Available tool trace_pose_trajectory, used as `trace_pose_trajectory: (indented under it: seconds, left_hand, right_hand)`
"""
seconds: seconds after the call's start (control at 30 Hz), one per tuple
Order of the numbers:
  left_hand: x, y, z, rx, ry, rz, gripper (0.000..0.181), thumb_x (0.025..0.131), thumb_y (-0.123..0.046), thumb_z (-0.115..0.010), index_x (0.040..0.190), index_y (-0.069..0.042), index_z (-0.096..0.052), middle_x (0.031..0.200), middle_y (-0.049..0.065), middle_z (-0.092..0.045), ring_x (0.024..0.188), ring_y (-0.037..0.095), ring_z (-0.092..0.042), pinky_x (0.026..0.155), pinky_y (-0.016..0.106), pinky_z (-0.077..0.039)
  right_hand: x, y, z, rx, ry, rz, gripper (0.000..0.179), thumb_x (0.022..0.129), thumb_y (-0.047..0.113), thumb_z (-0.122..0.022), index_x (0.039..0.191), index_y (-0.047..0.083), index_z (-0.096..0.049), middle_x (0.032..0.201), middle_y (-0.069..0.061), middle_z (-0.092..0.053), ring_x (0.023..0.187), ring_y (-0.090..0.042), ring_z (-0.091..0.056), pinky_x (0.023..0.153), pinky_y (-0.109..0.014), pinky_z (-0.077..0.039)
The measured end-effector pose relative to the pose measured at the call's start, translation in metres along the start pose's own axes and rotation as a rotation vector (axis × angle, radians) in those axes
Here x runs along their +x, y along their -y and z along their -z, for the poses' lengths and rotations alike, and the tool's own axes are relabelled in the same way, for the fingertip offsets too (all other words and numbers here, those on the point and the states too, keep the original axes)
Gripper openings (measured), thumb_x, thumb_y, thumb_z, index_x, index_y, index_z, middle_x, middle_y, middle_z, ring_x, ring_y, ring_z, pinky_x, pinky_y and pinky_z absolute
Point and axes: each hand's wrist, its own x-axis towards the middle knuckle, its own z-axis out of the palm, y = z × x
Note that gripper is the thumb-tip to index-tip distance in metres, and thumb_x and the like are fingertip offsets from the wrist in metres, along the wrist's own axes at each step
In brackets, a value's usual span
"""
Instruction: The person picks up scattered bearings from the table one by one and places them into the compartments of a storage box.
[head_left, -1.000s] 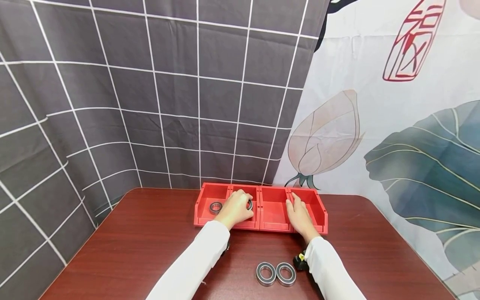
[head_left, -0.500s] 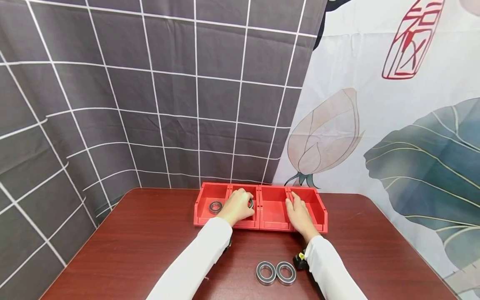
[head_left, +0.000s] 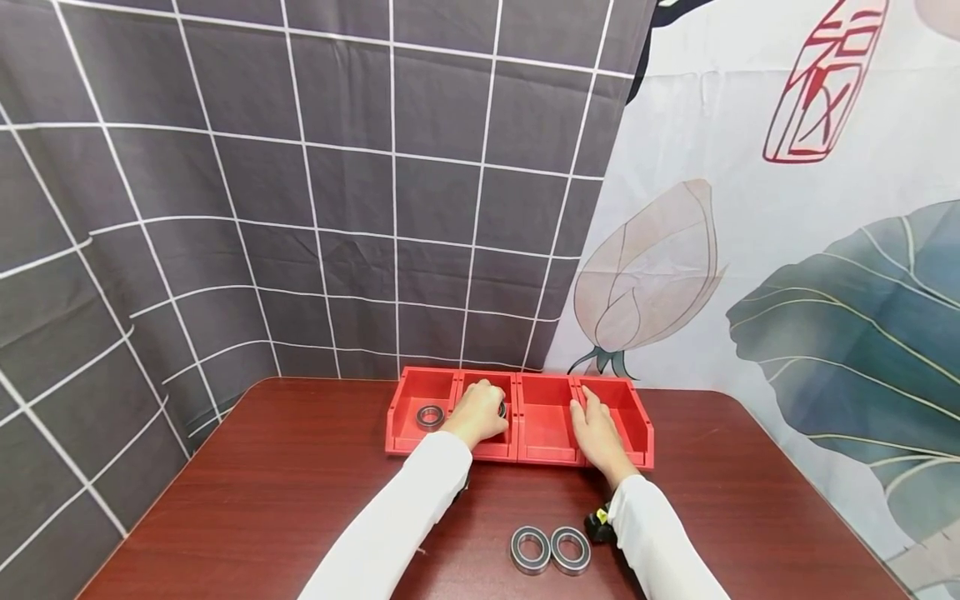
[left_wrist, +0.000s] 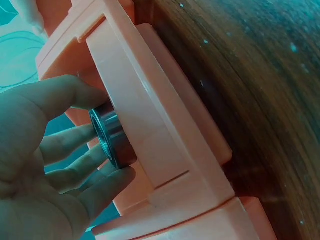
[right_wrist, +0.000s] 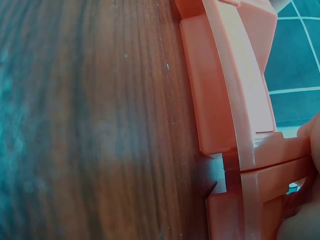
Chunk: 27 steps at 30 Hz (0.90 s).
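My left hand [head_left: 476,414] reaches into the second compartment from the left of the red bin row [head_left: 547,454]. It grips a metal ball bearing [left_wrist: 120,140] between thumb and fingertips; the bearing stands on edge just behind the bin's front wall in the left wrist view. My right hand [head_left: 600,433] straddles the divider between the third and fourth compartments, thumb on one side and fingers on the other, holding the bin there. Another bearing [head_left: 430,417] lies flat in the leftmost compartment. Much of the right hand is out of the right wrist view.
Two larger bearings, a left one [head_left: 530,550] and a right one [head_left: 571,550], lie side by side on the brown table [head_left: 247,500] in front of the bins. A dark grid-patterned cloth [head_left: 337,208] hangs behind, beside a white printed cloth [head_left: 675,125].
Both hands stay almost where they were, the left still gripping the bearing in the second compartment. The left forearm has shifted slightly to the right.
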Motion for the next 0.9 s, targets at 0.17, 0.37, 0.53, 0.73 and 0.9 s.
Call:
trace_pose_trajectory:
  seconds: [0.17, 0.37, 0.53, 0.73, 0.9]
  left_hand:
    - [0.002, 0.000, -0.004, 0.018, 0.014, 0.029, 0.017, 0.078, -0.017, -0.077, 0.071, -0.009, -0.063, 0.073, 0.004, -0.052, 0.078, 0.021, -0.052, 0.072, 0.032, -0.047]
    - [0.005, -0.001, -0.008, 0.022, 0.039, 0.058, 0.017, 0.079, -0.018, -0.077, 0.071, -0.008, -0.064, 0.076, 0.006, -0.053, 0.078, 0.021, -0.052, 0.071, 0.032, -0.048]
    - [0.007, -0.001, -0.010, 0.029, 0.041, 0.063, 0.018, 0.079, -0.017, -0.076, 0.069, -0.009, -0.063, 0.074, 0.006, -0.052, 0.077, 0.021, -0.052, 0.070, 0.032, -0.047]
    - [0.008, 0.000, -0.012, 0.038, 0.034, 0.061, 0.018, 0.078, -0.015, -0.075, 0.067, -0.009, -0.062, 0.073, 0.006, -0.052, 0.077, 0.021, -0.053, 0.070, 0.032, -0.047]
    - [0.008, 0.000, -0.015, 0.027, 0.051, 0.073, 0.017, 0.079, -0.015, -0.074, 0.067, -0.010, -0.062, 0.073, 0.006, -0.052, 0.076, 0.022, -0.054, 0.070, 0.031, -0.048]
  right_hand:
    - [0.000, -0.002, 0.000, 0.000, -0.003, -0.002, 0.068, 0.102, 0.044, -0.037, 0.154, 0.007, -0.014, 0.149, -0.024, -0.028, 0.134, -0.041, -0.031, 0.107, -0.064, -0.026]
    - [0.000, -0.002, 0.000, 0.003, -0.004, 0.001, 0.069, 0.101, 0.047, -0.035, 0.154, 0.007, -0.014, 0.150, -0.023, -0.027, 0.135, -0.041, -0.030, 0.107, -0.064, -0.025]
    - [0.001, -0.001, 0.000, 0.002, -0.003, 0.006, 0.069, 0.102, 0.047, -0.035, 0.154, 0.007, -0.014, 0.151, -0.022, -0.027, 0.135, -0.041, -0.030, 0.107, -0.064, -0.025]
    - [0.000, -0.001, 0.001, -0.003, 0.004, 0.004, 0.069, 0.102, 0.048, -0.034, 0.154, 0.008, -0.013, 0.151, -0.022, -0.026, 0.135, -0.041, -0.029, 0.107, -0.064, -0.024]
    - [0.000, -0.001, 0.000, -0.002, 0.013, -0.010, 0.070, 0.101, 0.048, -0.034, 0.154, 0.007, -0.013, 0.151, -0.023, -0.026, 0.135, -0.041, -0.029, 0.106, -0.064, -0.026]
